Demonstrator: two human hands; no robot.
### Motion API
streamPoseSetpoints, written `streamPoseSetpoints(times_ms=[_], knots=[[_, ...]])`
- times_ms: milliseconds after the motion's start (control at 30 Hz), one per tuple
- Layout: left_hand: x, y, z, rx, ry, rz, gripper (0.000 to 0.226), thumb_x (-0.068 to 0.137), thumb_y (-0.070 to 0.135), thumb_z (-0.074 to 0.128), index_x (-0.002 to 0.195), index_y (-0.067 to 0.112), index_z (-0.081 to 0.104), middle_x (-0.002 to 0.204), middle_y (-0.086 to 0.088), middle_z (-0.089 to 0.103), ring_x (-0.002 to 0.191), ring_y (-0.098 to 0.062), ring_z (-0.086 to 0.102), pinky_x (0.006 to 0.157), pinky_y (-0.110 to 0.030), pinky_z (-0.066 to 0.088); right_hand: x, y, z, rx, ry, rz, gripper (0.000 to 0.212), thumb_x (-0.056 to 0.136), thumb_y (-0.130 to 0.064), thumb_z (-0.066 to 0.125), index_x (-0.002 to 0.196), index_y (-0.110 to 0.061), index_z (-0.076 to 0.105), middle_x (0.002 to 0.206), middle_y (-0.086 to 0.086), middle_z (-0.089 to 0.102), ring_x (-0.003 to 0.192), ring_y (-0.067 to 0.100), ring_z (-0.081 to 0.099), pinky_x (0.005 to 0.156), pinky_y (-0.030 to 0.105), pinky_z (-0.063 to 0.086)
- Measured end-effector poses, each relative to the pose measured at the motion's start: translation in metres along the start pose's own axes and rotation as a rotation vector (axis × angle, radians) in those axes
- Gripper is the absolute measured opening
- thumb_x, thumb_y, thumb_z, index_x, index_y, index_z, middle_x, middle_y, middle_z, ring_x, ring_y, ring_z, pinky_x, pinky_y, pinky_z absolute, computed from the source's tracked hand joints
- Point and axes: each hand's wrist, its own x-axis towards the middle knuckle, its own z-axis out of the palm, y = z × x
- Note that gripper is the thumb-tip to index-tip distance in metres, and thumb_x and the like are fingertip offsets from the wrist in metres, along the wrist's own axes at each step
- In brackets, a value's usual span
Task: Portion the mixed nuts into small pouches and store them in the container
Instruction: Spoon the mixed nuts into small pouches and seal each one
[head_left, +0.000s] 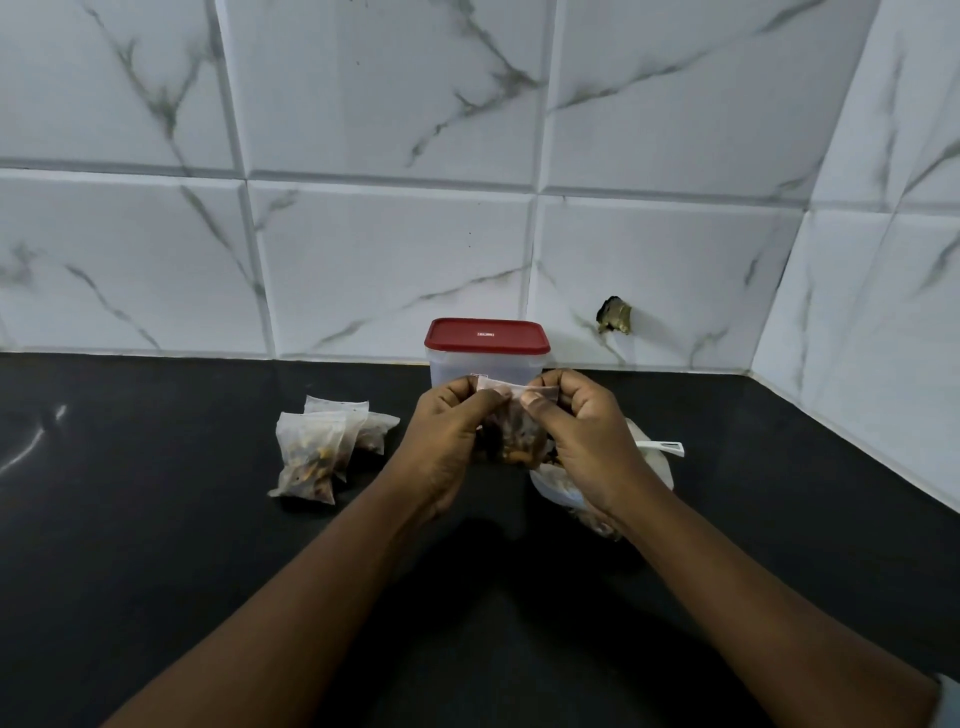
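From the head camera, a clear plastic container (470, 370) with a red lid (487, 336) pressed on stands on the black countertop (156, 545), close against the marble-patterned tiled wall (389, 260).

Just in front of the container, both hands hold one small clear pouch (514, 439) above the counter. The left hand (447, 441) pinches the left end of the pouch's top strip between thumb and curled fingers. The right hand (592, 441) pinches the right end the same way. The pouch hangs between them, its lower part dark with mixed nuts.

To the left of the container and a little nearer the camera, filled pouches (311, 452) lie in a small overlapping heap on the counter. How many there are is hard to tell.

To the right of the container and nearer the camera, under the right hand and wrist, lies a larger plastic bag (558, 488) holding nuts, mostly hidden by the hand. A white utensil handle (667, 448) sticks out beyond it to the right.

On the wall to the right of the container, a tile has a dark chipped hole (615, 315).
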Motion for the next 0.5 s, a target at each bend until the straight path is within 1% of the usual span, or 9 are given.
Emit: streamPoseSetpoints(times_ms=[67, 100, 133, 200, 233, 267, 367, 433, 500], knots=[[-0.0004, -0.0009, -0.0007, 0.011, 0.009, 0.019, 0.011, 0.100, 0.014, 0.065, 0.099, 0.008, 0.074, 0.093, -0.016, 0.076, 0.084, -0.027, 0.075, 0.073, -0.045, 0.064, -0.0004, 0.0012, 0.0008, 0.015, 0.004, 0.008, 0.008, 0.101, -0.016, 0.066, 0.094, -0.014, 0.070, 0.092, 0.010, 0.075, 0.089, 0.021, 0.073, 0.084, 0.040, 0.062], [0.0000, -0.0008, -0.0015, 0.017, 0.016, 0.030, 0.011, 0.099, 0.014, 0.066, 0.100, 0.007, 0.074, 0.095, -0.017, 0.076, 0.085, -0.028, 0.074, 0.077, -0.047, 0.064, -0.0001, 0.0007, 0.0010, 0.032, 0.007, 0.015, 0.009, 0.101, -0.015, 0.067, 0.093, -0.014, 0.071, 0.092, 0.011, 0.075, 0.088, 0.020, 0.072, 0.084, 0.040, 0.062], [0.0005, -0.0007, -0.0018, 0.025, 0.022, 0.040, 0.011, 0.099, 0.015, 0.066, 0.101, 0.007, 0.075, 0.097, -0.017, 0.076, 0.087, -0.029, 0.074, 0.080, -0.048, 0.063, 0.0002, 0.0006, 0.0007, 0.047, 0.010, 0.024, 0.009, 0.101, -0.016, 0.067, 0.092, -0.015, 0.071, 0.092, 0.013, 0.075, 0.088, 0.021, 0.072, 0.084, 0.042, 0.062], [0.0008, 0.0008, -0.0016, 0.047, 0.026, 0.055, 0.012, 0.099, 0.016, 0.067, 0.103, 0.009, 0.075, 0.101, -0.017, 0.077, 0.092, -0.028, 0.075, 0.085, -0.049, 0.062, 0.0011, 0.0001, -0.0012, 0.053, 0.009, 0.028, 0.010, 0.101, -0.018, 0.067, 0.093, -0.015, 0.073, 0.094, 0.017, 0.074, 0.088, 0.029, 0.072, 0.084, 0.049, 0.061], [0.0006, 0.0013, -0.0016, 0.047, 0.023, 0.056, 0.012, 0.099, 0.016, 0.067, 0.103, 0.009, 0.076, 0.101, -0.016, 0.077, 0.093, -0.028, 0.075, 0.086, -0.050, 0.062, 0.0013, 0.0001, -0.0021, 0.045, 0.007, 0.022, 0.010, 0.100, -0.020, 0.067, 0.093, -0.014, 0.073, 0.095, 0.020, 0.072, 0.087, 0.032, 0.070, 0.082, 0.050, 0.061], [0.0007, 0.0016, -0.0016, 0.037, 0.014, 0.047, 0.012, 0.099, 0.015, 0.066, 0.103, 0.009, 0.075, 0.101, -0.016, 0.077, 0.093, -0.028, 0.075, 0.086, -0.050, 0.061, 0.0015, 0.0002, -0.0024, 0.036, 0.009, 0.011, 0.011, 0.100, -0.020, 0.067, 0.093, -0.012, 0.072, 0.094, 0.021, 0.071, 0.085, 0.031, 0.069, 0.081, 0.050, 0.060], [-0.0013, 0.0018, 0.0006, 0.005, -0.037, 0.005, 0.013, 0.100, 0.014, 0.063, 0.104, 0.007, 0.074, 0.100, -0.018, 0.076, 0.090, -0.030, 0.073, 0.083, -0.049, 0.061, 0.0005, -0.0012, -0.0028, 0.012, 0.013, -0.011, 0.012, 0.101, -0.017, 0.066, 0.094, -0.009, 0.071, 0.090, 0.016, 0.073, 0.087, 0.024, 0.073, 0.082, 0.044, 0.062], [-0.0013, -0.0001, 0.0007, 0.025, -0.047, 0.006, 0.014, 0.099, 0.013, 0.065, 0.104, 0.006, 0.075, 0.102, -0.019, 0.075, 0.091, -0.030, 0.073, 0.083, -0.048, 0.061, 0.0002, -0.0020, -0.0032, 0.001, -0.001, -0.016, 0.010, 0.101, -0.017, 0.067, 0.095, -0.011, 0.071, 0.091, 0.011, 0.075, 0.092, 0.026, 0.075, 0.084, 0.042, 0.063], [-0.0005, -0.0020, -0.0009, 0.054, -0.041, 0.012, 0.018, 0.097, 0.016, 0.068, 0.108, 0.004, 0.075, 0.108, -0.021, 0.075, 0.098, -0.032, 0.073, 0.087, -0.050, 0.061, 0.0002, -0.0013, -0.0041, -0.014, -0.009, -0.035, 0.010, 0.100, -0.017, 0.067, 0.094, -0.012, 0.072, 0.092, 0.010, 0.075, 0.095, 0.029, 0.074, 0.085, 0.041, 0.063]])
